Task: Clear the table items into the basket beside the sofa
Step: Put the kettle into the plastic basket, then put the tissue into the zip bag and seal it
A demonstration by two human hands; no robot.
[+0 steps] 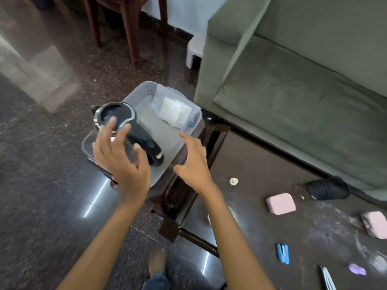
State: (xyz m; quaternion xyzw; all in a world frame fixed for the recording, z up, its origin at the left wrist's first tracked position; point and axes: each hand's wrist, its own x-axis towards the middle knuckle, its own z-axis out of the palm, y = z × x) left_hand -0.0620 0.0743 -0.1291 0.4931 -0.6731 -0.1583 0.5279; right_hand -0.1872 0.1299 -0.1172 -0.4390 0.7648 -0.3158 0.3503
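A pale grey basket (pixel 146 88) stands on a dark stool next to the green sofa (pixel 293 84). Inside it lie a black kettle (pixel 129 130) and a clear bag with white contents (pixel 173 110). My left hand (pixel 120 158) hovers over the kettle with fingers spread, holding nothing. My right hand (pixel 193 162) is open above the basket's right rim. On the glass table (pixel 261 206) lie two pink cases (pixel 281 203) (pixel 374 225), a blue stapler (pixel 283 253), a small white cap (pixel 233 181), a purple piece (pixel 357 269), a black object (pixel 327 188) and scissors (pixel 326 278).
Wooden chair legs (pixel 129 36) stand at the back on the dark stone floor. A white step stool (pixel 194 51) sits behind the sofa arm. My foot (pixel 157 262) is on the floor below the table corner (pixel 167 229).
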